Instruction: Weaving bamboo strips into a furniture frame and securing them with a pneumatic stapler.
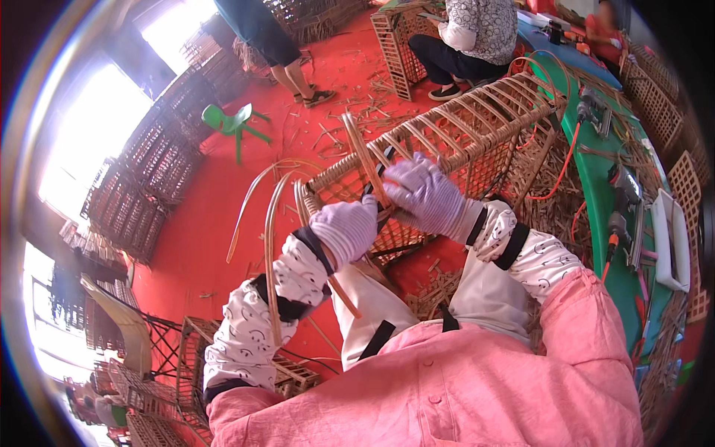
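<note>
A long wicker frame, with cane wrapped in slanting bands along its top and an open lattice below, stands in front of my lap. My right hand, in a striped lilac glove, is closed round a tan cane strip that sticks up over the near part of the frame. Close beside it, my left hand, gloved alike, is curled at the frame's near end; whatever its fingers hold is hidden. Something dark and thin shows between the hands. Loose cane strips arch down past my left forearm.
To the right runs a green table bearing power drills with orange cords and a white tray frame. Stacked wicker panels and a green stool stand left. A seated person and a standing person are beyond.
</note>
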Motion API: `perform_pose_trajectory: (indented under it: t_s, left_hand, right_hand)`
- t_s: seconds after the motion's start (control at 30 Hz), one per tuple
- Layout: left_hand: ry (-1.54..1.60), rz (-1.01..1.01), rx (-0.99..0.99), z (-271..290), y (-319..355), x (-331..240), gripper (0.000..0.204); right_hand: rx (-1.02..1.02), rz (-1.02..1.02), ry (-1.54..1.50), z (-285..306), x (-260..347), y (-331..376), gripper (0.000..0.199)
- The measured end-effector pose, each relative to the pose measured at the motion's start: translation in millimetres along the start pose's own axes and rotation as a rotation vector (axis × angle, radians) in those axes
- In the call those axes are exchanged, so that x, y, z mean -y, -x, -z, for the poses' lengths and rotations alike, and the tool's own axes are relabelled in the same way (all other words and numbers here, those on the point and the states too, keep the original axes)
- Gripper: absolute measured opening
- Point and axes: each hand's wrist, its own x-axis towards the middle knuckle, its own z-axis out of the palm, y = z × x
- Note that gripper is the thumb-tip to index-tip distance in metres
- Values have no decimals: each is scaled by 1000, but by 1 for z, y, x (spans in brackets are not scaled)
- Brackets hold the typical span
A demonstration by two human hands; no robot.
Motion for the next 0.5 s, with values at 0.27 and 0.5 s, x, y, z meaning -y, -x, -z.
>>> perform_pose_trajectory:
  t_s: [0.27,0.5]
  left_hand:
    - [500,-214,-167,-33,6,26,34]
    - [1556,110,-422,-23,20,35,36]
  right_hand:
    - [102,72,-165,16,-4,-20,38]
    - [47,90,-167,16,-3,-10,45]
